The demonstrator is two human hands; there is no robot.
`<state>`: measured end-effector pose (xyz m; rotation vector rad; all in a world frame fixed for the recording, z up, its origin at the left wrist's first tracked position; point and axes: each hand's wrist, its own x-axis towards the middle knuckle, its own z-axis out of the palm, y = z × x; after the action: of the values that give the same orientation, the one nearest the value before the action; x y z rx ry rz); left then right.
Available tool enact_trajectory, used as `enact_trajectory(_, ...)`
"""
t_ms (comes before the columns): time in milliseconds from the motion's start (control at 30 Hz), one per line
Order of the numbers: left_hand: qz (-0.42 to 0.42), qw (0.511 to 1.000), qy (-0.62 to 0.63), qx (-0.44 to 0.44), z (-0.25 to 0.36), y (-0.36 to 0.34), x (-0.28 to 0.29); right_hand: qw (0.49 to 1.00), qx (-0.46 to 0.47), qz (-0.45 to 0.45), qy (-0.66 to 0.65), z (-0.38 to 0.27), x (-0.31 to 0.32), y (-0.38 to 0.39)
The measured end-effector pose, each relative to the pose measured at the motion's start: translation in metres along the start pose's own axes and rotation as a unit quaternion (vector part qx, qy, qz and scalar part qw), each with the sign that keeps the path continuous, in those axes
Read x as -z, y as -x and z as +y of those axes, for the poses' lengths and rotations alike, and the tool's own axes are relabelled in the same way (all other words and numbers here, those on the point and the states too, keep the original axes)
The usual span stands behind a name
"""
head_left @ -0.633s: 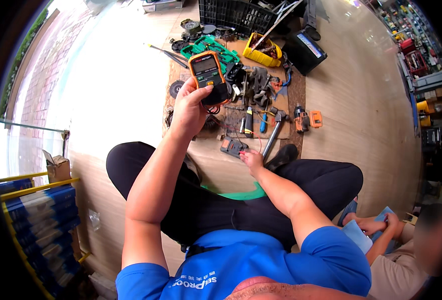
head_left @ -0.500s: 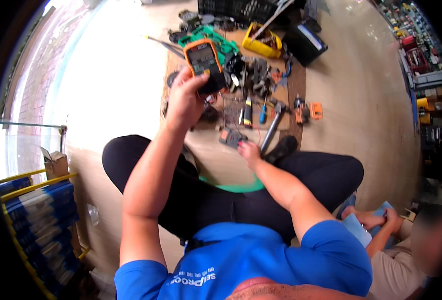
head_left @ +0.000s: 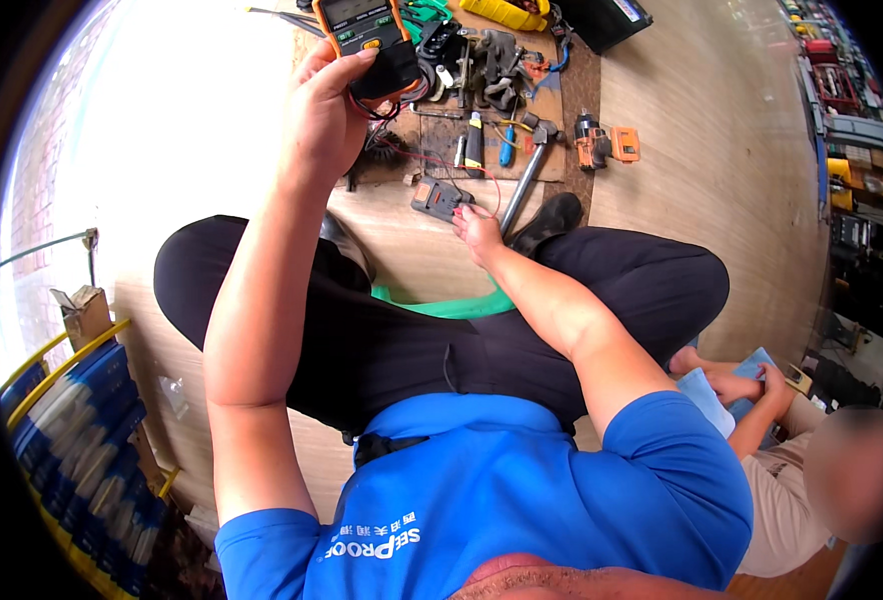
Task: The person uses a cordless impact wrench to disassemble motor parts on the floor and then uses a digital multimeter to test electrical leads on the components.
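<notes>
My left hand (head_left: 324,118) is closed round an orange-and-black multimeter (head_left: 370,22), raised at the top of the picture, its thumb lying on the meter's face. Low between my legs, my right hand (head_left: 479,233) pinches a red test probe (head_left: 461,211) at the edge of a dark battery pack (head_left: 438,197). Whether the probe tip touches a contact is too small to tell. A thin red lead (head_left: 496,186) curves above the pack. Beside my right hand lies a long grey-handled hammer (head_left: 528,182).
A yellow-and-black knife (head_left: 475,144), a blue-handled tool (head_left: 507,147) and pliers lie on a board beyond. To the right is a cordless driver (head_left: 590,142) with an orange battery. A yellow bin (head_left: 507,12) stands farther off. Another person (head_left: 762,480) sits at the lower right.
The whole view has shifted, so the tools and both hands appear higher in the picture. The multimeter is now partly cut off at the top. Both hands keep their holds.
</notes>
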<state>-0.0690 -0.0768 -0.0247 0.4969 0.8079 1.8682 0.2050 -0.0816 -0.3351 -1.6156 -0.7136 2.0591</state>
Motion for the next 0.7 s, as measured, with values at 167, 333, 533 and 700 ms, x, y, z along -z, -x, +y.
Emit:
enact_trajectory(167, -0.014, 0.999, -0.037, 0.013, -0.002, 0.003, 0.005, 1.0, -0.002, 0.014, 0.011, 0.001, -0.01, 0.002)
enact_trajectory(333, -0.022, 0.999, -0.044, 0.022, 0.001, 0.004, 0.019, 1.0, -0.007, 0.001, -0.027, 0.005, -0.008, 0.005)
enact_trajectory(533, -0.012, 0.999, -0.049, 0.009, 0.0, 0.005, 0.014, 1.0, -0.008, 0.001, -0.008, 0.006, -0.007, 0.007)
enact_trajectory(700, -0.01, 1.0, -0.013, 0.019, -0.002, 0.004, -0.001, 1.0, -0.011, 0.001, 0.021, 0.006, -0.006, 0.006)
